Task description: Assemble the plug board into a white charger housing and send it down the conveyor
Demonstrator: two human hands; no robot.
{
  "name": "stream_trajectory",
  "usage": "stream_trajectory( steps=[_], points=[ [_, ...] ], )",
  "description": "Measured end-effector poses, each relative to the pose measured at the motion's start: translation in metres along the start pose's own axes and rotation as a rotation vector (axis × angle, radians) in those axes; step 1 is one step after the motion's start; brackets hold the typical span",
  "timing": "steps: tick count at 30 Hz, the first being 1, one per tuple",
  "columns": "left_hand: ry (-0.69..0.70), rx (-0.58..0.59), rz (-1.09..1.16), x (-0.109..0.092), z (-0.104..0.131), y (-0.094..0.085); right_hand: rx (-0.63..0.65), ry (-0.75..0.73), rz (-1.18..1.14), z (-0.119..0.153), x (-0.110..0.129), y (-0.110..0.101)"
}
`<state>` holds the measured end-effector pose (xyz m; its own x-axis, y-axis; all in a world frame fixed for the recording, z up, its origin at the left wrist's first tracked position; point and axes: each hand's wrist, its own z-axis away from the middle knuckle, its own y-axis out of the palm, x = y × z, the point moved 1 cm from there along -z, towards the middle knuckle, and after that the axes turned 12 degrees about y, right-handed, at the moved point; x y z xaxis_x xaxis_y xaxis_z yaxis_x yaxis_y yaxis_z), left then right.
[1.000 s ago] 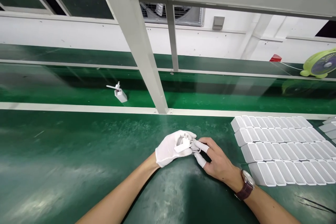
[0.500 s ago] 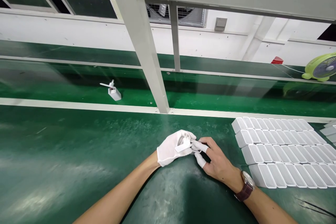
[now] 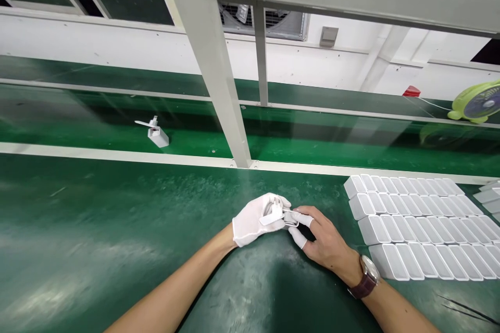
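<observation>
In a white glove, my left hand (image 3: 258, 219) is wrapped round a white power-adapter housing (image 3: 291, 218), its open end facing right. A white plug piece with two metal pins (image 3: 277, 209) lies over the palm side of the glove. My right hand (image 3: 326, 237) wears white finger cots on its thumb and fingers. Its thumb and fingertip grip the housing's open end from the right. The inside of the housing is too small to make out.
Rows of white open housings (image 3: 425, 229) stand at the right, with black tweezers (image 3: 469, 309) nearer me. Behind a pale rail (image 3: 117, 156), a similar white adapter (image 3: 158, 136) sits on a green belt. A grey post (image 3: 219, 62) rises ahead; a green fan (image 3: 478, 101) stands far right.
The adapter on the green belt behind the rail has moved a little to the left. My hands keep nearly the same hold and place.
</observation>
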<state>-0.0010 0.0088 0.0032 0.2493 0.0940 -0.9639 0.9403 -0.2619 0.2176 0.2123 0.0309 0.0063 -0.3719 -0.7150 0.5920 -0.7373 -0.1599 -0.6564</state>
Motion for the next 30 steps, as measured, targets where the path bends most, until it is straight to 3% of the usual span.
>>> stream_trajectory(
  steps=[4,11,15,19,26,30],
  points=[
    [-0.004,0.005,0.043,-0.0019,-0.0001,0.0010,0.007,0.020,0.005,0.0000,0.0016,0.0000],
    [0.007,0.017,-0.042,-0.0011,0.0003,-0.0018,0.133,0.074,-0.067,-0.0033,0.0019,-0.0024],
    [0.000,0.003,-0.034,0.0016,0.0000,-0.0028,0.122,0.125,-0.101,-0.0030,-0.0007,-0.0050],
    [-0.032,0.015,0.008,-0.0022,-0.0006,-0.0010,0.154,0.091,-0.073,-0.0033,-0.0012,-0.0062],
    [0.003,0.035,-0.102,0.0003,-0.0004,-0.0046,0.006,0.006,-0.032,-0.0054,-0.0037,-0.0096],
    [0.001,0.039,-0.106,0.0013,-0.0013,-0.0051,0.001,-0.034,0.071,-0.0047,-0.0032,-0.0079]
  ],
)
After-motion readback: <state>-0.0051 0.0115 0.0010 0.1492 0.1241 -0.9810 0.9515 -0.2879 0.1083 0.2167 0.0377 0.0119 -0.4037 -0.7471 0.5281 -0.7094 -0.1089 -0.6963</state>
